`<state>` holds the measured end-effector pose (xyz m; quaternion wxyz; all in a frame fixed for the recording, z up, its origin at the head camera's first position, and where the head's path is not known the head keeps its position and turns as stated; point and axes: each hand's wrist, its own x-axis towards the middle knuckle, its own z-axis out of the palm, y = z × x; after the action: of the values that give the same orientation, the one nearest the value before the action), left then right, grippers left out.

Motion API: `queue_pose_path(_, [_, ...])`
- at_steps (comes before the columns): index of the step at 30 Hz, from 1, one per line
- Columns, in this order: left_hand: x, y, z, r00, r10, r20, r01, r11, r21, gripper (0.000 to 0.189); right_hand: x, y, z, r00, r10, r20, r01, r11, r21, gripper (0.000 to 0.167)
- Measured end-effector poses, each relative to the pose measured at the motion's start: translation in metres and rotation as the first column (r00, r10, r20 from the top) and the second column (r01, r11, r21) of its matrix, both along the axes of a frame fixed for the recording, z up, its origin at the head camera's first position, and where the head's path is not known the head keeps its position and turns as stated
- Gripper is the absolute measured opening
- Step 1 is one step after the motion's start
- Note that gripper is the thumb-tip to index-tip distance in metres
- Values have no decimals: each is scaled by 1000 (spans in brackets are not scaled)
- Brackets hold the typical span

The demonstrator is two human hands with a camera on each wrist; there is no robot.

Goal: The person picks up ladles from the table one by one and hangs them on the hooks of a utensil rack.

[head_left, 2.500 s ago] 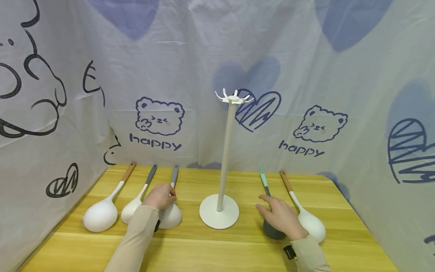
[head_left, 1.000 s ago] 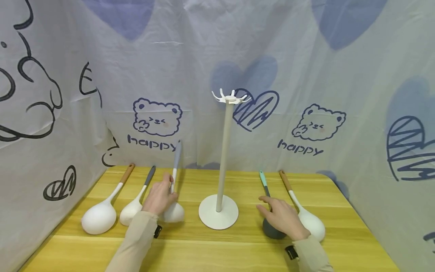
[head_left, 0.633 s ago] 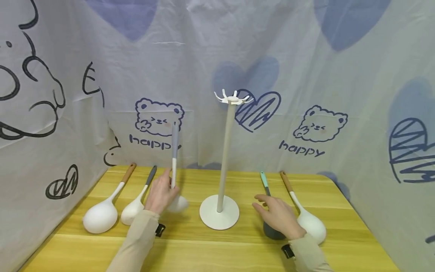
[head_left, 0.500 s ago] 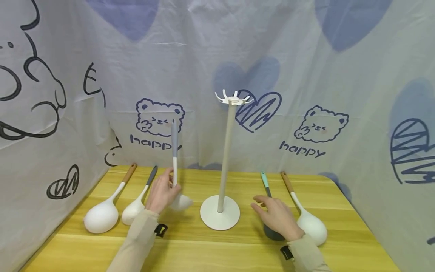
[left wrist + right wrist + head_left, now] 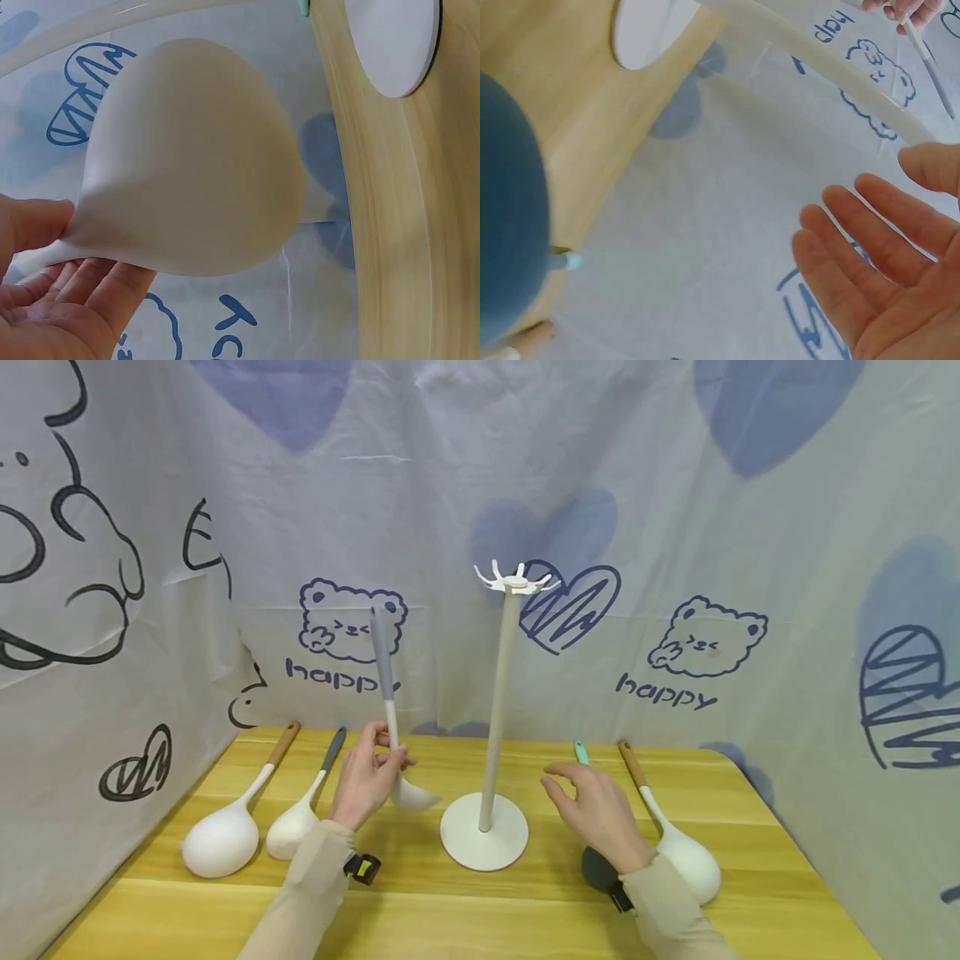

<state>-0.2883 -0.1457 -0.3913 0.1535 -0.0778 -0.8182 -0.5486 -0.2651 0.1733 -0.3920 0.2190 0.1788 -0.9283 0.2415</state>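
My left hand (image 5: 366, 777) pinches a ladle (image 5: 382, 656) by its white shaft, close to the bowl. The grey handle points up and the bowl hangs clear of the table; the left wrist view shows the bowl's smooth rounded back (image 5: 195, 165). Over a dark ladle (image 5: 598, 868) with a mint handle end, my right hand (image 5: 600, 810) hovers with fingers loosely bent and holds nothing. The right wrist view shows its palm and spread fingers (image 5: 885, 240). Between the hands stands a white rack (image 5: 495, 718) with a round base and several hooks on top.
Left of the left hand lie a white ladle with a dark handle (image 5: 291, 828) and a larger one with a brown handle (image 5: 222, 839). A white ladle with a brown handle (image 5: 688, 862) lies at the right. A printed cloth (image 5: 465, 468) backs the wooden table (image 5: 465, 918).
My left hand has lifted the grey-handled ladle off the table, tipped its handle upright and moved it slightly toward the rack. My right hand has risen a little and shifted left.
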Motion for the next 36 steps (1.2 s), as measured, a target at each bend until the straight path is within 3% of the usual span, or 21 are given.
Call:
queue_pose_path(11, [-5,6,8,997,19,-79,-13,997,70,26,-7,-8,32,984,60,-166,-68,997,-40,24])
queue_pose_path(21, [-5,10,21,978,53,-201,-50,999,20,36,-22,3,74,902,58,-428,-132,981,-144,15])
queue_pose_path(28, [-7,17,29,978,46,-204,-33,997,66,33,-27,4,91,893,53,-446,-136,978,-155,15])
queue_pose_path(36, [-6,26,35,977,49,-209,-42,998,38,25,-27,-5,103,872,79,-483,-182,968,-171,15])
